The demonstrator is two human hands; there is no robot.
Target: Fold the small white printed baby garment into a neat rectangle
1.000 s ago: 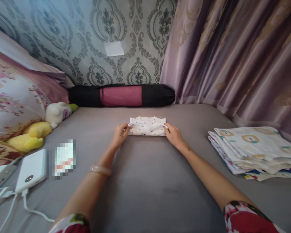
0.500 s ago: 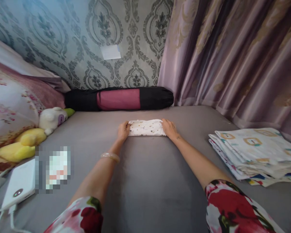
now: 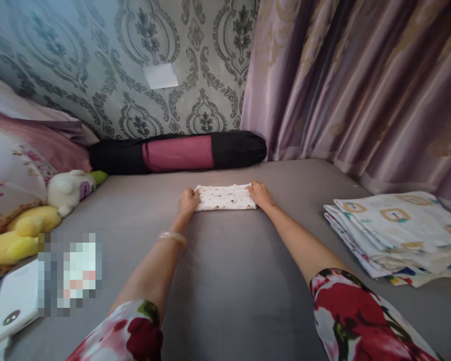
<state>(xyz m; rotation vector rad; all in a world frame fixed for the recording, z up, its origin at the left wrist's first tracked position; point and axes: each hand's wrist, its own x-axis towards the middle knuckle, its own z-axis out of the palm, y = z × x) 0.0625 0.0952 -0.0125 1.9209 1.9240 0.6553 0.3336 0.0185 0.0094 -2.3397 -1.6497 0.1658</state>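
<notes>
A person's two bare arms reach forward over a bed (image 3: 225, 281) spread with a plain grey sheet. Between the hands lies a folded white cloth (image 3: 225, 197), printed with small dark and tan motifs, flat on the bed as a narrow rectangle with its long side running left to right. The left hand (image 3: 189, 200) is at its left end, the fingers bent in against the edge. The right hand (image 3: 261, 194) is at the other end, its fingertips on the upper right corner. Both hands touch the cloth, but whether either grip pinches the fabric or merely presses on it cannot be told at this size.

A pale bangle (image 3: 172, 238) circles the left wrist, and both sleeves are floral in red, white and green. Well apart on the right sits a stack of folded printed cloths (image 3: 394, 230), its top piece marked with tan frames. Beyond the folded cloth, a long black and pink bag (image 3: 177, 153) lies along the patterned wall, beside a mauve curtain (image 3: 323, 75). Along the left are a white plush toy (image 3: 65, 191), a yellow plush toy (image 3: 26, 228) and a white power bank (image 3: 17, 298) with a cable plugged in; just beside it is a pixelated item (image 3: 80, 271).
</notes>
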